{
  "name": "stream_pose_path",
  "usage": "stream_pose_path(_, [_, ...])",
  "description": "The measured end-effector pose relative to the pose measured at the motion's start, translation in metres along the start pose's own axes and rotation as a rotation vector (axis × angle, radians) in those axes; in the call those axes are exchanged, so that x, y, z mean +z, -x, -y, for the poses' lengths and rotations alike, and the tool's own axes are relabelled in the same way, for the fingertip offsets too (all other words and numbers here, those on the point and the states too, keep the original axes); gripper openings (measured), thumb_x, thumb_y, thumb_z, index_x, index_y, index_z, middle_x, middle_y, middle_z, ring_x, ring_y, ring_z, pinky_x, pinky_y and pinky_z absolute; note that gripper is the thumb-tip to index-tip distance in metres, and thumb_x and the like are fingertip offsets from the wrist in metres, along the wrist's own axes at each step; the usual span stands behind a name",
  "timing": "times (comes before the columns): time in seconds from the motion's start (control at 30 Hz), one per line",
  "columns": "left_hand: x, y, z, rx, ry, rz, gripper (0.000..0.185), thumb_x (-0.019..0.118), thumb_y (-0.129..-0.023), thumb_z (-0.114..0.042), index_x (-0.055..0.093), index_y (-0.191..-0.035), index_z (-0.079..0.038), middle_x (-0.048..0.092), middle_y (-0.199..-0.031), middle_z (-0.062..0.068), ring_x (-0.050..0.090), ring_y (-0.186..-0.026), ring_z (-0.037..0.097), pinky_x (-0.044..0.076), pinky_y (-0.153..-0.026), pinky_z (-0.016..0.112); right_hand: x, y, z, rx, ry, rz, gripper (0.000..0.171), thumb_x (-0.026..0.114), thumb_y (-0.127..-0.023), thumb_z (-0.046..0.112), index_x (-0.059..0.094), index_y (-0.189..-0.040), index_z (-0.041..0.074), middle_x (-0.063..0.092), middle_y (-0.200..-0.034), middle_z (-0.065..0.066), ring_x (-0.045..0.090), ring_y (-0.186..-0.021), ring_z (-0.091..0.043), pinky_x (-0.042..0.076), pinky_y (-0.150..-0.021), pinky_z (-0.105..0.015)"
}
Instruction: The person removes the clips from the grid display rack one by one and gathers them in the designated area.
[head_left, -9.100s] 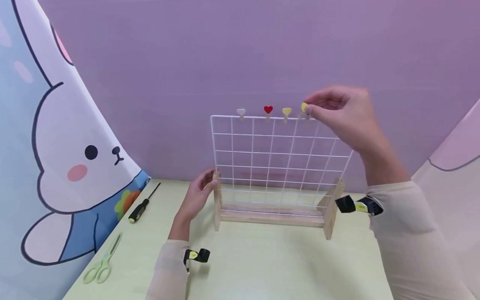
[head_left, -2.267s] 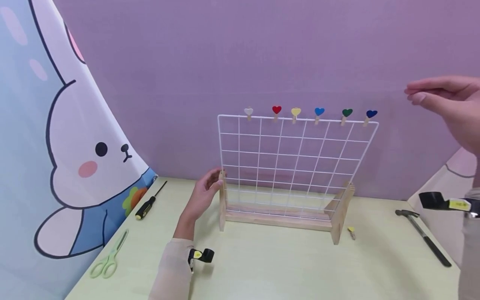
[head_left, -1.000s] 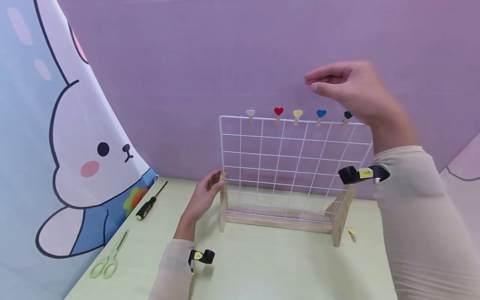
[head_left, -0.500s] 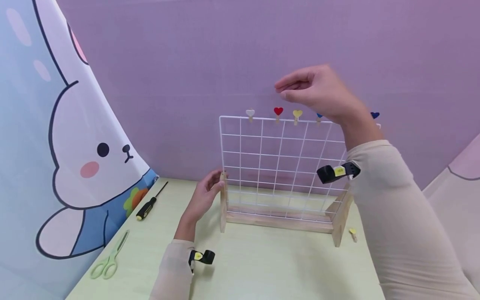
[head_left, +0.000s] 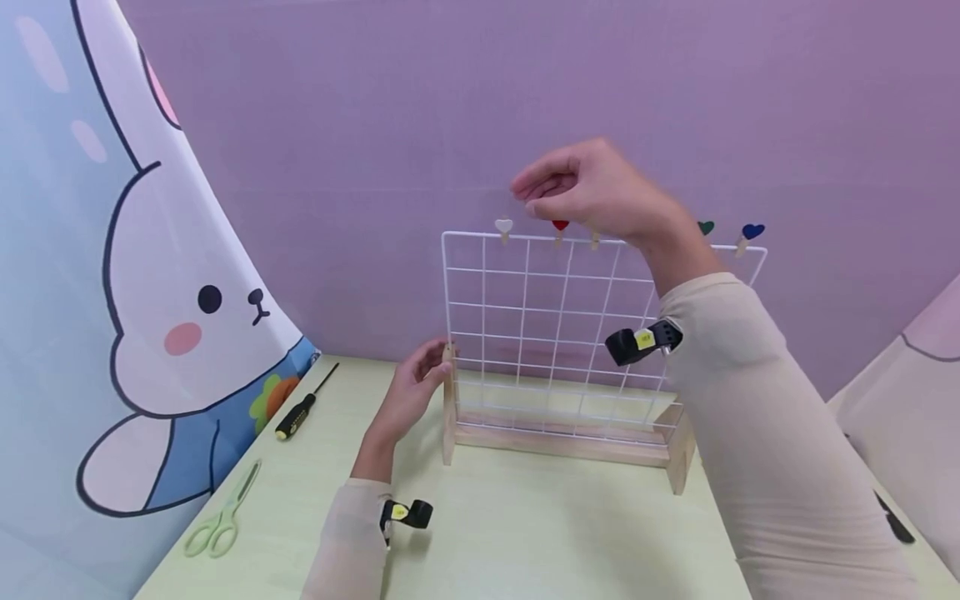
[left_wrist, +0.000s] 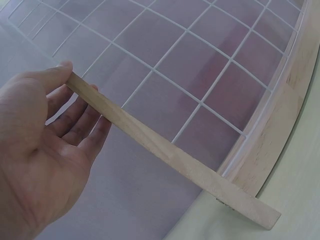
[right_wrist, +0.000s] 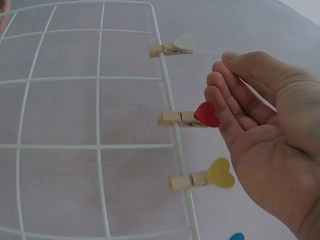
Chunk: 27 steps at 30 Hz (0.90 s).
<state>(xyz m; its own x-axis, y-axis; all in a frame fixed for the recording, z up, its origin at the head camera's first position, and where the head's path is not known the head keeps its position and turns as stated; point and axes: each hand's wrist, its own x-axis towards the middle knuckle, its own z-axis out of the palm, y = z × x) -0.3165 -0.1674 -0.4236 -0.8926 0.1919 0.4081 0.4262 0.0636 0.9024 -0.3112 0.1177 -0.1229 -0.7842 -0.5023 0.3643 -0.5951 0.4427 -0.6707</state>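
A white wire rack (head_left: pixel 562 312) stands upright on the pale table (head_left: pixel 555 517), set in a wooden stand. Little wooden clips with hearts sit along its top wire, hearts pointing up: a white clip (right_wrist: pixel 182 43), a red clip (right_wrist: pixel 206 115), a yellow clip (right_wrist: pixel 220 173), a blue clip (right_wrist: pixel 237 236) that just peeks in, a green clip (head_left: pixel 706 227) and a dark blue clip (head_left: pixel 753 232) near the far right corner.

The left hand (head_left: pixel 411 387) pinches the top of the stand's left wooden post (left_wrist: pixel 172 152), thumb on one side and fingers on the other. The right hand (head_left: pixel 592 192) is up by the top wire, next to the red clip and near the white one. Its fingers lie side by side and bend softly, with the thumb close to them. I can't tell if it touches the red heart.

A screwdriver (head_left: pixel 297 417) and green scissors (head_left: pixel 217 528) lie on the left side of the table, by a big bunny picture (head_left: pixel 161 283). On the right, a black handle (head_left: pixel 896 518) pokes out past the sleeve (head_left: pixel 772 442).
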Motion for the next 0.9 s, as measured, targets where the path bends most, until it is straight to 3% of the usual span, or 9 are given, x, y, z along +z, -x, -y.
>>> stream_pose_path(0.2, [0.002, 0.001, -0.001, -0.014, 0.002, -0.002, 0.048, 0.060, -0.106, -0.019, 0.048, -0.149, -0.001, 0.058, -0.146, 0.024, 0.056, -0.130, 0.029, 0.051, -0.100, 0.015, 0.004, -0.007, -0.001, -0.007, 0.042, 0.031, 0.024, 0.070, -0.094, 0.008, 0.076, -0.118, 0.006, 0.078, -0.109, -0.004, 0.071, -0.095, -0.013, 0.056, -0.063, -0.023])
stream_pose_path(0.43, [0.005, 0.001, -0.003, -0.015, 0.015, 0.003, 0.045, 0.059, -0.106, -0.017, 0.051, -0.147, -0.004, 0.057, -0.146, 0.026, 0.053, -0.134, 0.039, 0.051, -0.100, 0.015, 0.008, -0.011, -0.002, -0.022, 0.043, 0.045, 0.022, 0.071, -0.092, 0.006, 0.077, -0.113, 0.002, 0.079, -0.104, -0.007, 0.071, -0.092, -0.011, 0.055, -0.070, -0.018])
stream_pose_path(0.57, [0.004, 0.001, -0.004, -0.010, 0.028, 0.005, 0.043, 0.059, -0.106, -0.015, 0.051, -0.146, -0.003, 0.055, -0.147, 0.029, 0.051, -0.136, 0.045, 0.051, -0.100, 0.014, 0.009, -0.012, 0.000, 0.010, 0.060, 0.060, 0.022, 0.073, -0.093, 0.008, 0.077, -0.113, 0.003, 0.079, -0.105, -0.008, 0.071, -0.091, -0.011, 0.055, -0.066, -0.020])
stream_pose_path(0.77, [0.003, 0.003, -0.004, -0.014, 0.030, 0.006, 0.045, 0.059, -0.106, -0.015, 0.050, -0.147, -0.002, 0.054, -0.148, 0.029, 0.051, -0.135, 0.042, 0.050, -0.101, 0.014, 0.014, -0.015, 0.002, 0.060, 0.090, 0.082, 0.023, 0.076, -0.091, 0.013, 0.078, -0.113, 0.006, 0.079, -0.101, -0.005, 0.068, -0.083, -0.012, 0.049, -0.053, -0.024])
stream_pose_path(0.9, [0.001, 0.005, -0.003, -0.026, 0.014, 0.005, 0.047, 0.059, -0.106, -0.017, 0.049, -0.149, -0.002, 0.056, -0.147, 0.025, 0.053, -0.133, 0.036, 0.051, -0.100, 0.015, 0.018, -0.018, 0.001, 0.052, 0.111, 0.082, 0.022, 0.076, -0.091, 0.012, 0.079, -0.111, 0.005, 0.079, -0.097, -0.004, 0.069, -0.081, -0.013, 0.047, -0.053, -0.023])
